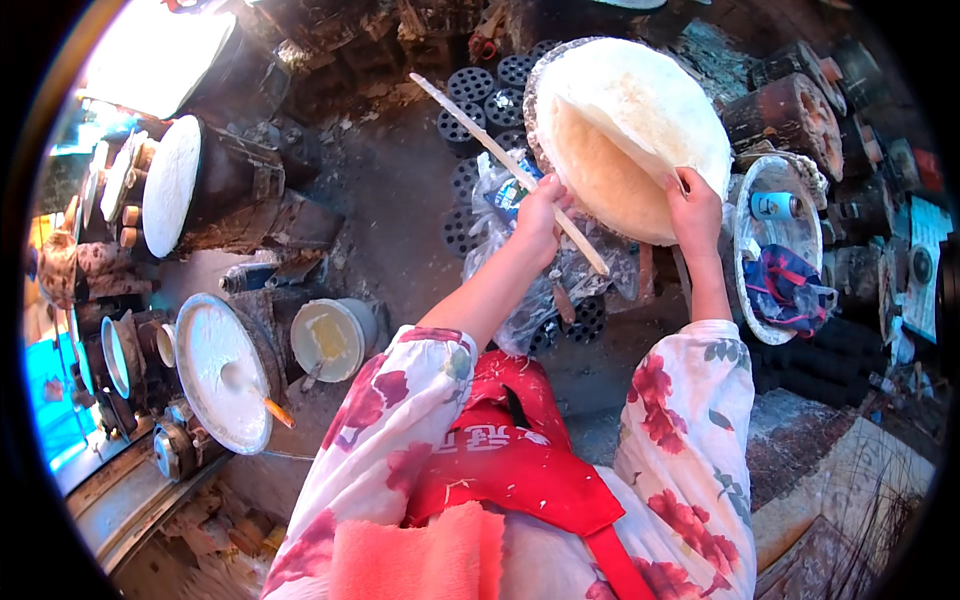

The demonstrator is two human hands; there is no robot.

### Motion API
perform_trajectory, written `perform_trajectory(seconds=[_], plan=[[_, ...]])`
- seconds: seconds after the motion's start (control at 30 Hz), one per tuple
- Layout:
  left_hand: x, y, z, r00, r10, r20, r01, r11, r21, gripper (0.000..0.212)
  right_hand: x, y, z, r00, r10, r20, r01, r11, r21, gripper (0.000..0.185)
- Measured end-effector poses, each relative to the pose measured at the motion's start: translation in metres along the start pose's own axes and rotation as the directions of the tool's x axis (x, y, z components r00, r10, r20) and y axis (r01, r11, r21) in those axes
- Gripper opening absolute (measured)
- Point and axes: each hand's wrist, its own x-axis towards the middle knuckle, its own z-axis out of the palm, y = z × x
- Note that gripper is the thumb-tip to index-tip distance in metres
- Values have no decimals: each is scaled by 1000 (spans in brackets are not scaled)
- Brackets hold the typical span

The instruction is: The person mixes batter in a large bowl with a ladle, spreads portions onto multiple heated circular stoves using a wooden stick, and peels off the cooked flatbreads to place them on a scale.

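My left hand (541, 217) is closed around a long pale wooden stick (495, 146), which slants from upper left to lower right. With its fingers, my right hand (694, 206) pinches the edge of a thin, pale round sheet (622, 142). That edge is lifted and folded back from a broad round surface (600, 180) with a white, crusted rim. Below the stick lies crumpled clear plastic (525, 292). A wooden handle (562, 302) shows among the plastic. Whatever supports the round surface is mostly hidden beneath it.
Perforated black briquettes (471, 85) stand beyond the stick. At right, a round basin (776, 169) holds a can and a dark blue bag. A basin of white liquid with a ladle (225, 367) and a pale bucket (330, 341) stand at left, near a white-topped drum (172, 186).
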Motion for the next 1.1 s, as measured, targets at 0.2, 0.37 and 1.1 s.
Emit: perform_trajectory(seconds=[0.2,0.37,1.1], plan=[[-4,2,7,1000,-8,9,8,1000,19,23,-1,1,1,999,37,18,-37,999,7,23],[-7,5,11,997,-9,79,10,1000,-14,24,-1,-2,1,996,78,42,-80,995,54,25],[-17,1,24,992,127,18,-123,900,419,65,8,8,-6,995,97,26,-100,972,211,27]])
